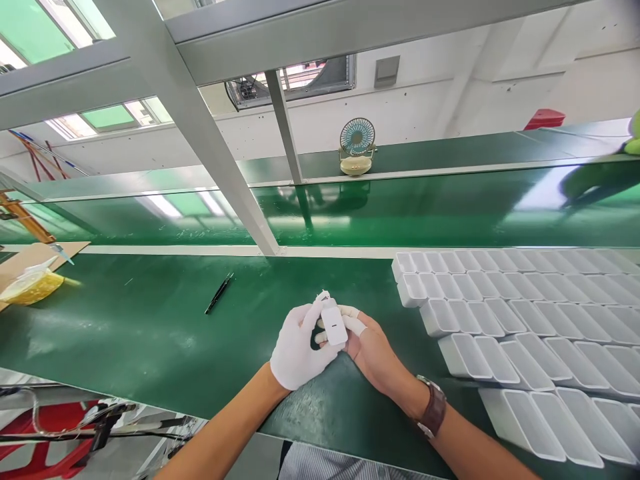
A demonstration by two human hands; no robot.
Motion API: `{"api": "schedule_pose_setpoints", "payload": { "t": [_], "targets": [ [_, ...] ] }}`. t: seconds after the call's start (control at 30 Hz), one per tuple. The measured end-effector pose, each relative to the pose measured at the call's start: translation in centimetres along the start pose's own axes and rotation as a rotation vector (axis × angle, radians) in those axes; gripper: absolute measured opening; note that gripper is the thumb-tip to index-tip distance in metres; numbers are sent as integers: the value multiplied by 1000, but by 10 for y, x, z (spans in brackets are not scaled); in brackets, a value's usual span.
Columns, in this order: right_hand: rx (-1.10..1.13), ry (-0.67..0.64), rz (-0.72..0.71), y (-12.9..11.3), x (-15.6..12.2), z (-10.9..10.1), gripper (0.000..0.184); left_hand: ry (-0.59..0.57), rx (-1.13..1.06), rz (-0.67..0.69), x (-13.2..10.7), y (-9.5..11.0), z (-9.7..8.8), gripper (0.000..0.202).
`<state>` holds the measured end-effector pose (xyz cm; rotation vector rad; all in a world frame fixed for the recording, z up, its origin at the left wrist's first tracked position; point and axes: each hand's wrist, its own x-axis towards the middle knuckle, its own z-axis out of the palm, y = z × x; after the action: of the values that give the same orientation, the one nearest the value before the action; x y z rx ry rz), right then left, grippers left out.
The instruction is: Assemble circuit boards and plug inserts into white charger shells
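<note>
Just above the front part of the green bench, a small white plastic charger housing (333, 323) with a short dark slot in its face is held between both hands. My left hand (301, 347), in a white glove, is closed on its left side, the thumb along its upper edge. My right hand (370, 347) grips the right side with the fingertips, which wear white finger covers. A small jagged white piece (323, 295) shows at the housing's upper end; its kind is unclear. A brown wristwatch (432, 407) is on my right wrist.
Rows of open white plastic cases (470, 355) cover the bench's right side. A black pen-like tool (219, 293) lies left of my hands. Far left are a yellow bag (35, 287) and cardboard (75, 249). A grey frame post (225, 160) and small fan (357, 147) stand beyond.
</note>
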<state>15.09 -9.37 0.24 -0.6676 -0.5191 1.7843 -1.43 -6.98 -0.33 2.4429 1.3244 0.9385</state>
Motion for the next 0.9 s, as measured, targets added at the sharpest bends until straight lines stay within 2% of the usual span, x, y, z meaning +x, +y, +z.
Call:
{"api": "schedule_pose_setpoints", "payload": {
  "t": [0.23,0.4,0.53,0.63,0.73,0.8,0.9],
  "targets": [
    [-70,-29,10,-1,-1,-1,33,-39,8,-31,0,0,-1,75],
    [-226,-10,16,0,0,-1,39,-29,23,-23,1,2,-2,80],
    [-250,-16,6,-1,1,-1,38,-25,40,-25,1,3,-2,77],
    [-402,75,-154,-4,0,-5,35,37,83,-66,2,0,-2,74],
    [-842,166,-492,-9,-1,-12,32,87,119,-48,4,0,-6,65],
    [-1183,165,-685,-10,-1,-15,31,48,116,44,8,2,-10,52],
    [-1522,138,-832,-9,-1,-19,32,-96,106,136,15,9,-16,36]
  ]
}}
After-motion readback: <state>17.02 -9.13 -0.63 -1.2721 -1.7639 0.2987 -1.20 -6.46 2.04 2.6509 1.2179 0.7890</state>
